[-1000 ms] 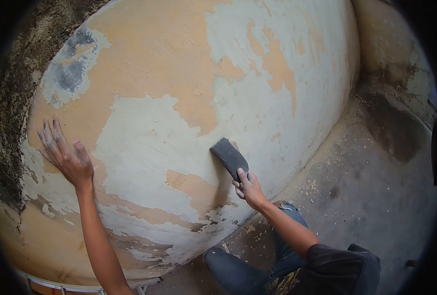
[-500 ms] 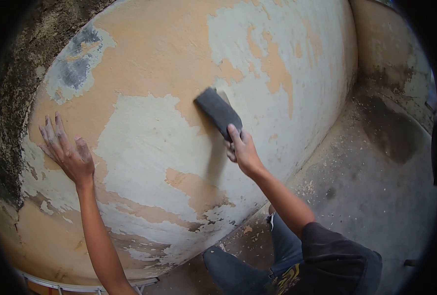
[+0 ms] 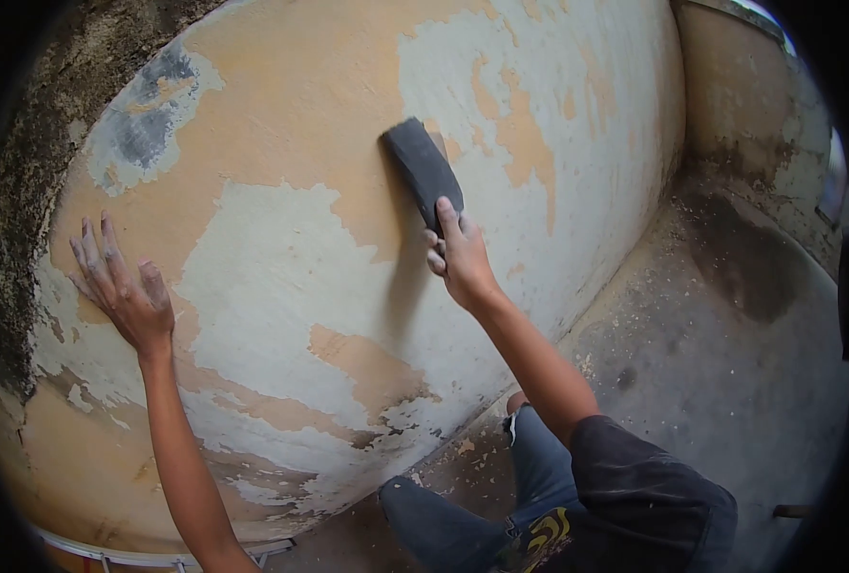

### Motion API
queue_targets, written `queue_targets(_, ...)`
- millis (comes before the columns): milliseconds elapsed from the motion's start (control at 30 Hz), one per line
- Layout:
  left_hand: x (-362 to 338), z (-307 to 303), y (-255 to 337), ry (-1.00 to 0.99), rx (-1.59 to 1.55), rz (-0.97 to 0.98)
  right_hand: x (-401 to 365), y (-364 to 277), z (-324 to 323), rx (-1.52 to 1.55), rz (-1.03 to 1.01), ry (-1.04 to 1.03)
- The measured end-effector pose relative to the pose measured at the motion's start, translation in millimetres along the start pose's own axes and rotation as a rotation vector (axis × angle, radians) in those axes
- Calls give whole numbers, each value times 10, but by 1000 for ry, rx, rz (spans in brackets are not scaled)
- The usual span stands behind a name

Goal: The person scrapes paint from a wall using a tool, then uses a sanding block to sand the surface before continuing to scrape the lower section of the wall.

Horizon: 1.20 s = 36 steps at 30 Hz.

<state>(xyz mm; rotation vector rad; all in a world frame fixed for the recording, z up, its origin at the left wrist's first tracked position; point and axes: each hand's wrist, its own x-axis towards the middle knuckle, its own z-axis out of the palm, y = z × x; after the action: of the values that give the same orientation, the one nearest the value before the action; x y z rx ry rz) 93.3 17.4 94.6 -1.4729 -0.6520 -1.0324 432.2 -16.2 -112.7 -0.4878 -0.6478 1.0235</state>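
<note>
The wall (image 3: 262, 258) before me has peeling paint, with orange-tan patches beside pale, whitish bare areas. My right hand (image 3: 461, 256) grips the lower end of a flat, dark, rectangular scraper (image 3: 423, 170), thumb along its face. The scraper's far end meets the wall near the border between orange paint and pale surface; whether its edge touches is hard to see. My left hand (image 3: 127, 296) lies open against the wall at the left, fingers spread and dusted white, holding nothing.
Dark, rough, stained masonry (image 3: 23, 181) borders the wall on the left. Paint flakes litter the concrete floor (image 3: 682, 382) on the right. A metal ladder (image 3: 128, 556) lies at the lower left. Another stained wall (image 3: 744, 95) stands at the upper right.
My right hand and the scraper have moved upward along the wall, and the scraper is turned more upright. My left hand stays at the same spot on the wall; the view has shifted slightly.
</note>
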Motion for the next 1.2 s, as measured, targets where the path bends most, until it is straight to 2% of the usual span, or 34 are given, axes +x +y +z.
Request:
queue_targets(100, 3, -16, 6, 7, 1, -8, -474, 582, -399, -34, 120, 112)
queue_targets(133, 12, -34, -4, -6, 8, -5, -570, 569, -387, -69, 152, 126)
queue_targets(233, 22, -42, -8, -23, 21, 0, -257, 389, -251, -66, 53, 184)
queue_targets(333, 25, -44, -1, -14, 23, 1, 106, -267, 107, -14, -36, -17)
queue_targets(433, 23, -32, -3, 11, 12, -8, -1, -53, -18, -46, 1, 44)
queue_targets(467, 25, -37, -7, 15, 14, -15, -165, 56, -105, -44, 70, 44)
queue_targets(567, 16, -54, -7, -25, 35, -30, -184, 24, -158, -134, 135, 18)
queue_targets(633, 26, -56, -1, -24, 34, -18, 205, -249, 16, -78, -92, 53)
queue_targets(700, 30, -40, 1, -18, 27, -15, 490, -658, 267, 58, -92, -44)
queue_targets(800, 16, -62, 4, -14, 24, -18, 422, -446, 190, -3, -108, -20)
queue_targets(867, 22, -57, -4, 8, 28, -24, -43, -14, -30, -41, 75, 76)
queue_targets(933, 11, -40, -31, -7, 22, -15, -301, 137, -190, -103, 140, 3)
queue_targets(1033, 11, -43, -24, -13, 16, -12, 209, -255, 88, -110, -55, 106)
queue_targets(1133, 4, -18, -22, 38, -7, 1, 705, -879, 367, -112, -269, -39)
queue_targets(1200, -17, -10, -44, 19, -3, -18, 671, -826, 265, -110, -280, -59)
